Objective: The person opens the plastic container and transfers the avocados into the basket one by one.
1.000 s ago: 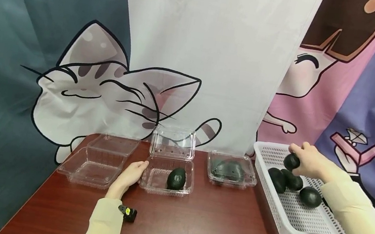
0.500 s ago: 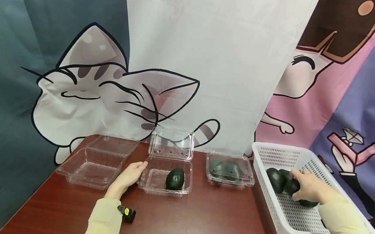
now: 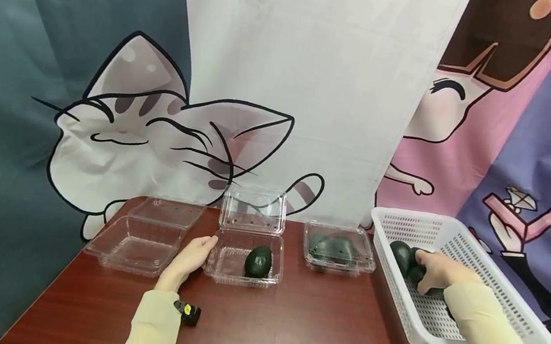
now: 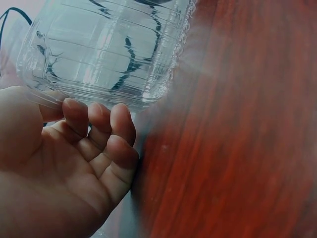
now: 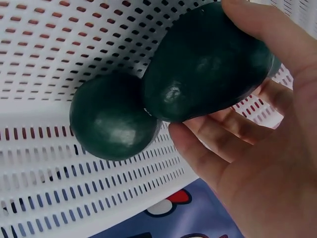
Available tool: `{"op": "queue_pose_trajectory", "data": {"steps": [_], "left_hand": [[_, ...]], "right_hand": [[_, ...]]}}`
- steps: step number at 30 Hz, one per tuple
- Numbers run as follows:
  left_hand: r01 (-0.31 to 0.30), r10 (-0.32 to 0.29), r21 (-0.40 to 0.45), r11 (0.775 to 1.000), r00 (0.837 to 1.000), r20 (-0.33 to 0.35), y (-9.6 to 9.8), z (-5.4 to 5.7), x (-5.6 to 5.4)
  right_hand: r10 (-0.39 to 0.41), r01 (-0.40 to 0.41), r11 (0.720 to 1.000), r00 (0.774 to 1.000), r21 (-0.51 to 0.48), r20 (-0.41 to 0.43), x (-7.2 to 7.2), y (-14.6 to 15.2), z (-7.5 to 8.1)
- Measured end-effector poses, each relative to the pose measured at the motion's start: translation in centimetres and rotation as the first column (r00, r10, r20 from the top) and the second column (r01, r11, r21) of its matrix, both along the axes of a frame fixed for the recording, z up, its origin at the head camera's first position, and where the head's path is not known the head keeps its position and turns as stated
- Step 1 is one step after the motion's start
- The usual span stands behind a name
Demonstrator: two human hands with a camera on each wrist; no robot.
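In the head view my left hand (image 3: pixel 191 254) holds the left edge of an open clear plastic clamshell container (image 3: pixel 229 256). Its thumb lies on the rim and its fingers curl below, as the left wrist view shows. One dark green avocado (image 3: pixel 259 262) sits in the right part of that container. My right hand (image 3: pixel 446 271) reaches into a white perforated basket (image 3: pixel 442 343). There it grips an avocado (image 5: pixel 203 64), thumb on one side and fingers on the other. Another avocado (image 5: pixel 114 119) lies right beside the gripped one, against the basket wall.
Left of my left hand stands a second open clamshell (image 3: pixel 142 256) with nothing in it. A lidded clamshell (image 3: pixel 367 264) with dark green fruit inside is between the middle container and the basket. A printed curtain (image 3: pixel 319 84) hangs behind the reddish-brown table (image 3: pixel 284 338).
My right hand, which held an avocado raised over the basket, went down into it and then shifted slightly left among the avocados. The left hand and its container stayed put.
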State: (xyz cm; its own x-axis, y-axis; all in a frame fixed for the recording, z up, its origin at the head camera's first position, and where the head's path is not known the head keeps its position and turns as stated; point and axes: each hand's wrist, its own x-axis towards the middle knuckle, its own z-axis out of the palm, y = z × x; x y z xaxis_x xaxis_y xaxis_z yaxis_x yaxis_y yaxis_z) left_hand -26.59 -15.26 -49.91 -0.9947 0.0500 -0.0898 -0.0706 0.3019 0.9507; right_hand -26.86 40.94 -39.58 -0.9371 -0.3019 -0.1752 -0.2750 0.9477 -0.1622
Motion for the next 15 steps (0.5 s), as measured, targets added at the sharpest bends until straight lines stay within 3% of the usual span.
{"op": "queue_pose_trajectory", "data": {"steps": [10,15], "left_hand": [[-0.003,0.003,0.023,1.0,1.0,-0.009,0.06,-0.19,-0.07],[-0.002,0.002,0.021,1.0,1.0,-0.005,0.03,-0.14,0.0]], "right_hand": [[-0.087,0.088,0.996,0.99,0.0,0.114,-0.65,-0.45,-0.57],[-0.082,0.083,0.997,0.991,-0.007,0.102,-0.72,-0.47,-0.96]]}}
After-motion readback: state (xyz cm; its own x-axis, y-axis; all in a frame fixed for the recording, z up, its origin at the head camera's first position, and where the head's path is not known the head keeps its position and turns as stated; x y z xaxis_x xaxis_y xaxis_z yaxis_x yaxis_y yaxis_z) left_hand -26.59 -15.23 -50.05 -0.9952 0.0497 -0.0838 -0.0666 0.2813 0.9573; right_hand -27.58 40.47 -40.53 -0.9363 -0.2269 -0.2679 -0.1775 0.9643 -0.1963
